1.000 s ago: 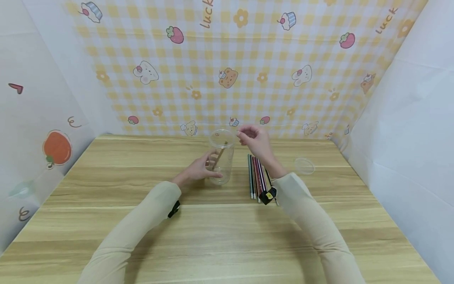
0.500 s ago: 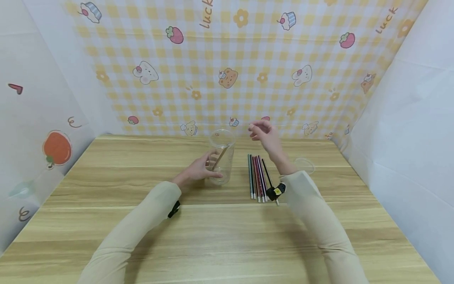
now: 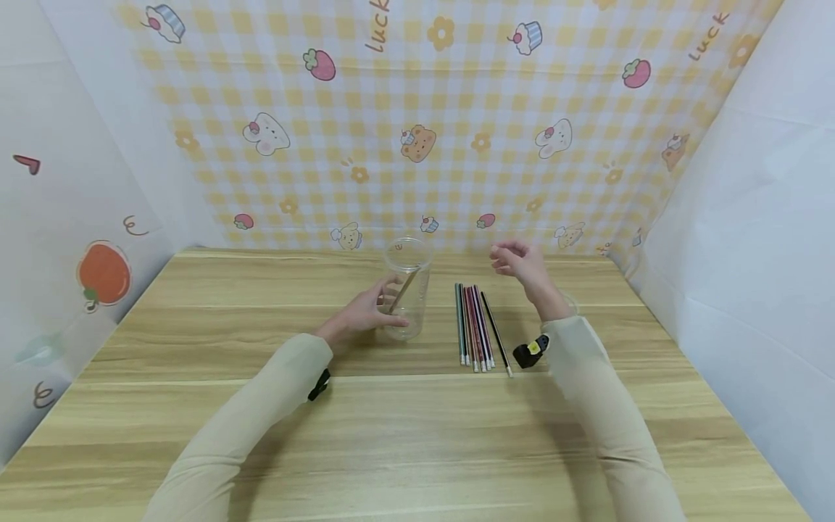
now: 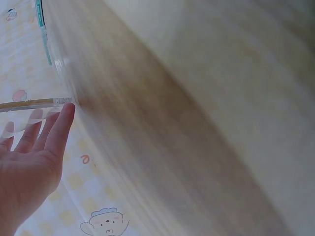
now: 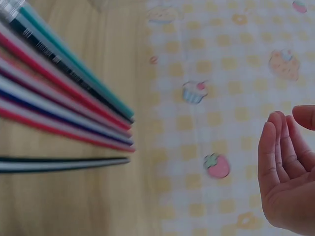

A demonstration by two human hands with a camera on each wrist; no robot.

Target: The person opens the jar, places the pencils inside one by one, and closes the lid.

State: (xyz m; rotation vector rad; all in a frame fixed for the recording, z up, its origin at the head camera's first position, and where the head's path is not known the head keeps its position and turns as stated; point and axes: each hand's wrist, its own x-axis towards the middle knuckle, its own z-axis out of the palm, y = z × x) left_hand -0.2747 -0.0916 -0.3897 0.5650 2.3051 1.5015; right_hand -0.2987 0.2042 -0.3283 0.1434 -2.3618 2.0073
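Clock directions are read in the head view from the tall, clear plastic cup [image 3: 414,301], twelve toward the yellow-and-white checked cloth backdrop [image 3: 326,156]. Lettering: the brown printed word "luck" stands high on the backdrop at twelve, and again at two. Print along a slender, dark-barrelled pencil [image 5: 61,66] in the right wrist view is too blurred to read.

Hands: the left hand [image 3: 360,310] reaches in from eight and grasps the cup low on its wall, thumb on the near side, fingers behind. The right hand [image 3: 522,265], at three, is raised with its wrist bent and fingers loosely curved, released and free of any object.

Objects: the cup stands upright on the pale wood-grain table [image 3: 417,435]; inside leans a single gold-brown pencil [image 3: 406,288], upper end toward one. At four lies a row of teal, black, red and purple pencils [image 3: 475,330] with white ends; just beside it, a lone black pencil [image 3: 496,333] lies slightly askew.
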